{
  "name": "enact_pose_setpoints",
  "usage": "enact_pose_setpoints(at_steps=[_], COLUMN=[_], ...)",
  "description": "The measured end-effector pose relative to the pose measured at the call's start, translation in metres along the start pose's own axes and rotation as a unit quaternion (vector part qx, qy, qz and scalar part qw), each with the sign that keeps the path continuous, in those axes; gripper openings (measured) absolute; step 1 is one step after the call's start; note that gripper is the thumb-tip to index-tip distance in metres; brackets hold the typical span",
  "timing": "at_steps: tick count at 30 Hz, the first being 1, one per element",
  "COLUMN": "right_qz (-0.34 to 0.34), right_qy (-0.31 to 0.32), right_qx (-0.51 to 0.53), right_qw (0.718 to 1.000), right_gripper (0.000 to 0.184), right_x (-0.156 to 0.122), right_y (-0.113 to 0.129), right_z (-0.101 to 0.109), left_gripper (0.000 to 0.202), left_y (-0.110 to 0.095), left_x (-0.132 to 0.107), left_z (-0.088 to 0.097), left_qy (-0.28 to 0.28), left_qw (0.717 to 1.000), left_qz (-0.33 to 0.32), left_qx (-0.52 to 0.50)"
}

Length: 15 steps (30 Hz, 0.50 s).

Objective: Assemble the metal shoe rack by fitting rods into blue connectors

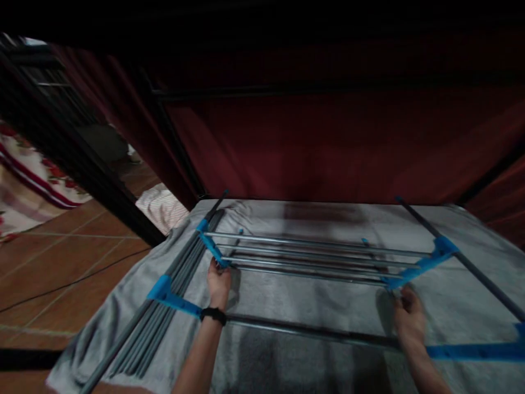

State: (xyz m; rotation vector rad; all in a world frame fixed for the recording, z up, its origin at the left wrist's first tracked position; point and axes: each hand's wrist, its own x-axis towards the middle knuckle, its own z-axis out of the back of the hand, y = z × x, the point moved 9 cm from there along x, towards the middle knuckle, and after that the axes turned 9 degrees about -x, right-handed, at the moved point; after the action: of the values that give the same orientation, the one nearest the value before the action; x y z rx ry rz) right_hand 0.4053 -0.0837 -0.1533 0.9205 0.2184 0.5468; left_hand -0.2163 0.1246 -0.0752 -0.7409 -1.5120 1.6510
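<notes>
A rack shelf (307, 257) of metal rods lies on a grey cloth (311, 312), left hand (219, 282) clenched on its blue end bracket (212, 248), right hand (408, 318) too blurred to tell; seemingly light, stiff, best held by brackets.

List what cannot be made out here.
In the head view:
Right hand: motion-blurred; grip on the silver metal rod rack with blue plastic end brackets unclear.
Left hand: fingertips hidden behind the rack's bracket.
Dark red fabric enclosure: top lost in darkness.
Blue plastic bar: cut off by right edge.
</notes>
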Motion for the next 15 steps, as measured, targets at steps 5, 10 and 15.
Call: enact_pose_setpoints(at_steps=[5,10,15], right_qz=[0.295,0.531,0.587], right_qy=[0.016,0.011,-0.030], right_qx=[-0.049,-0.051,-0.191], right_qw=[0.954,0.846,0.786], right_gripper=[0.035,0.039,0.039], right_x=[-0.076,-0.142,-0.142], right_y=[0.090,0.206,0.270], right_z=[-0.003,-0.032,-0.076], left_gripper=[0.060,0.043,0.032], left_y=[-0.017,-0.032,-0.036], left_x=[0.004,0.020,0.031], left_z=[0.004,-0.004,-0.004], left_qy=[-0.046,-0.031,-0.017], left_qw=[0.989,0.980,0.980], left_qz=[-0.106,-0.142,-0.146], left_qx=[-0.097,-0.138,-0.132])
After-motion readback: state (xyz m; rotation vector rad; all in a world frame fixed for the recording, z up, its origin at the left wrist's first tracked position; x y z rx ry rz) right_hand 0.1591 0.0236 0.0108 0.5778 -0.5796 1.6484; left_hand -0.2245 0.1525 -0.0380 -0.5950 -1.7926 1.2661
